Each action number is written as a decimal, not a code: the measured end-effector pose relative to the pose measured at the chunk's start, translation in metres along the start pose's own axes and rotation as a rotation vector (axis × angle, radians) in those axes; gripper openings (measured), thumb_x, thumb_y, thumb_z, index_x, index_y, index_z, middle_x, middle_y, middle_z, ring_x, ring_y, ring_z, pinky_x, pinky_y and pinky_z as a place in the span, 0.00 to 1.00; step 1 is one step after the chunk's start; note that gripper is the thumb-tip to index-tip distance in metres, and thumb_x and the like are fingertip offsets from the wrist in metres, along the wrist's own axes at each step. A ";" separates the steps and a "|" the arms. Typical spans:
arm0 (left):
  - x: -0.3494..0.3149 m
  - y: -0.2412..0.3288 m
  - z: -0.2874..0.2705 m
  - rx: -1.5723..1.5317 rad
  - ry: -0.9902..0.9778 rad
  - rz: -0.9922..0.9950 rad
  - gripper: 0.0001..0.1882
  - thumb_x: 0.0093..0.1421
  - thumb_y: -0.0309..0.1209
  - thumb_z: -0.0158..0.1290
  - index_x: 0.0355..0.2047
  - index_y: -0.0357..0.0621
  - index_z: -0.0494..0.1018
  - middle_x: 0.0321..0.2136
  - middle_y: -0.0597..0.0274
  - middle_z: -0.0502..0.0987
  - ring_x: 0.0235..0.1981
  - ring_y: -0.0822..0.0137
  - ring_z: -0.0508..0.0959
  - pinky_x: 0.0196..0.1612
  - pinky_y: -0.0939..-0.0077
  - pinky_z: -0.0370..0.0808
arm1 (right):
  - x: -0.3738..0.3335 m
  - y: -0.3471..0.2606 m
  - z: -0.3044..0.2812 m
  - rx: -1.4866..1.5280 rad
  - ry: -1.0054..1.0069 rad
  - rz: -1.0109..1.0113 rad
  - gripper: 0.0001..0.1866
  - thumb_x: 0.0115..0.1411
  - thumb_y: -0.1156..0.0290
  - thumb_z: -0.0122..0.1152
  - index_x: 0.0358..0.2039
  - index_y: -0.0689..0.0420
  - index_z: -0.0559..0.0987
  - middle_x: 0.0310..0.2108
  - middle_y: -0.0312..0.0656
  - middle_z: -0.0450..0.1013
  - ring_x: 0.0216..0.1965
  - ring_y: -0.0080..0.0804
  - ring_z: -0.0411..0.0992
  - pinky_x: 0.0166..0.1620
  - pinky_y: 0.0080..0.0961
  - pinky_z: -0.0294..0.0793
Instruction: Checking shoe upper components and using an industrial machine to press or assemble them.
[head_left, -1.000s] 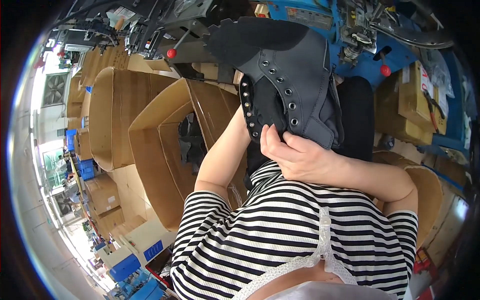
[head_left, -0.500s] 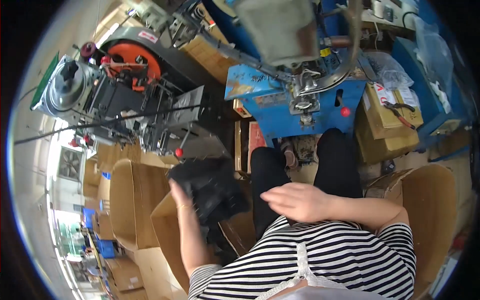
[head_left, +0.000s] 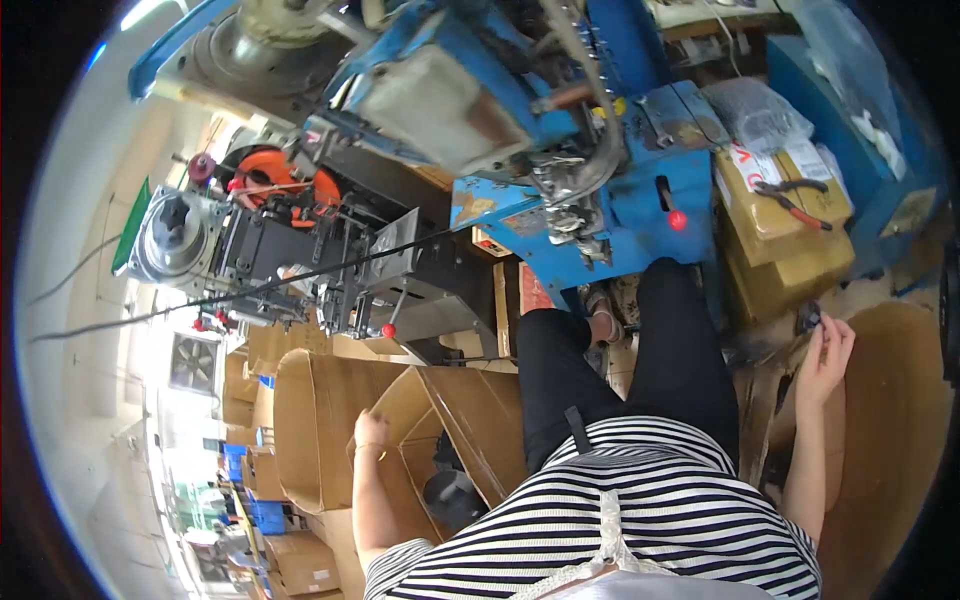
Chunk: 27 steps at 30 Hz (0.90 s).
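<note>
My left hand (head_left: 372, 430) is closed at the upper edge of an uncut cardboard box (head_left: 480, 410) beside my left leg. Inside that box lies a dark grey rounded thing (head_left: 455, 498) with other black material around it. On the other side, my right hand (head_left: 828, 355) is raised over a second open carton (head_left: 893, 400), its fingers stretched upward and slightly apart. Close to those fingertips shows a small dark object (head_left: 808, 318); whether they touch it I cannot tell.
A blue press machine (head_left: 650, 220) with a red-knobbed lever (head_left: 677, 221) stands in front of my knees. Pliers (head_left: 795, 200) lie on stacked cartons (head_left: 755, 265) at the right. Another machine with an orange wheel (head_left: 285, 180) stands left, with a tall carton (head_left: 320, 425) below it.
The black bundle that was at my left hand is no longer in that hand. My right hand has swung from my lap out to the right. The view has tilted and shifted.
</note>
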<state>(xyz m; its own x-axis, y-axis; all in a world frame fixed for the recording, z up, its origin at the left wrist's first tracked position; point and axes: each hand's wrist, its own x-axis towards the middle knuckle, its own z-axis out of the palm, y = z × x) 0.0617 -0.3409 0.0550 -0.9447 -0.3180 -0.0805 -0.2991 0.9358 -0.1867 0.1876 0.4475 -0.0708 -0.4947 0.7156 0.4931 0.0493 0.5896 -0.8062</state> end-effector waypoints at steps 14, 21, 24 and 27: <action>0.000 0.273 0.022 0.007 -0.337 0.919 0.20 0.60 0.37 0.57 0.46 0.34 0.74 0.55 0.42 0.68 0.52 0.44 0.72 0.54 0.59 0.71 | -0.338 0.244 -0.133 -0.600 -0.934 1.475 0.25 0.62 0.63 0.53 0.55 0.66 0.68 0.64 0.60 0.51 0.56 0.61 0.66 0.56 0.43 0.71; -0.009 0.262 0.024 -0.083 -0.489 0.719 0.20 0.59 0.34 0.58 0.48 0.32 0.73 0.53 0.46 0.71 0.50 0.48 0.75 0.52 0.63 0.72 | -0.321 0.278 -0.089 -0.603 -0.819 1.232 0.32 0.59 0.69 0.54 0.62 0.62 0.58 0.64 0.56 0.53 0.56 0.56 0.66 0.56 0.43 0.71; -0.009 0.247 0.022 -0.124 -0.534 0.751 0.22 0.58 0.28 0.56 0.52 0.33 0.70 0.53 0.50 0.72 0.50 0.58 0.77 0.48 0.68 0.77 | -0.283 0.308 -0.031 -0.494 -0.684 0.955 0.32 0.58 0.68 0.55 0.62 0.55 0.60 0.63 0.53 0.57 0.56 0.55 0.66 0.55 0.43 0.70; 0.000 0.200 0.032 -0.323 -0.506 0.615 0.22 0.58 0.36 0.56 0.51 0.39 0.73 0.51 0.47 0.74 0.52 0.55 0.76 0.52 0.67 0.74 | -0.220 0.326 0.031 -0.259 -0.504 1.090 0.39 0.50 0.69 0.66 0.61 0.65 0.62 0.57 0.59 0.67 0.57 0.51 0.67 0.59 0.40 0.66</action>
<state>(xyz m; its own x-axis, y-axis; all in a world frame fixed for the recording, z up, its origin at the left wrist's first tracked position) 0.0062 -0.1588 -0.0136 -0.8004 0.3023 -0.5176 0.1503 0.9372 0.3149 0.2856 0.4703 -0.4526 -0.3639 0.6900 -0.6257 0.7892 -0.1284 -0.6006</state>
